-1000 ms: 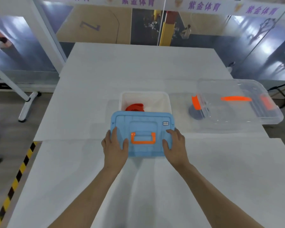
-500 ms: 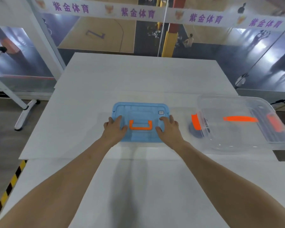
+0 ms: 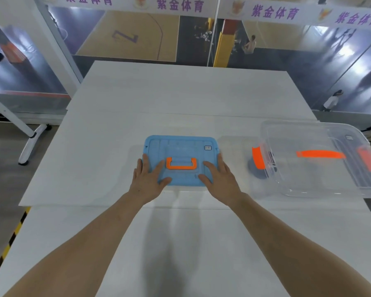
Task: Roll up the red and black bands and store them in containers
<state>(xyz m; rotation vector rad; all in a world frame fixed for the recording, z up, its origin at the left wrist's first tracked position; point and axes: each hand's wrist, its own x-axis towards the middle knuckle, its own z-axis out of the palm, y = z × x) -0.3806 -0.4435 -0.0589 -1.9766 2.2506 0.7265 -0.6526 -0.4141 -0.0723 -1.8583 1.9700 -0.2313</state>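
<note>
A: Where are the hands?
B: Left hand (image 3: 147, 180) and right hand (image 3: 221, 180) lie flat, fingers spread, on the blue lid (image 3: 180, 151), flanking its orange handle (image 3: 181, 163).
A: And beside it?
B: A clear container (image 3: 321, 181) on the white table (image 3: 180, 99).

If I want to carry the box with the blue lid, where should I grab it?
Probably by the orange handle in the middle of the flat blue plastic lid, reaching straight down from above. It lies flat in a recess, so hook your fingers under its bar first. Both hands, left hand and right hand, rest beside it now.
</note>
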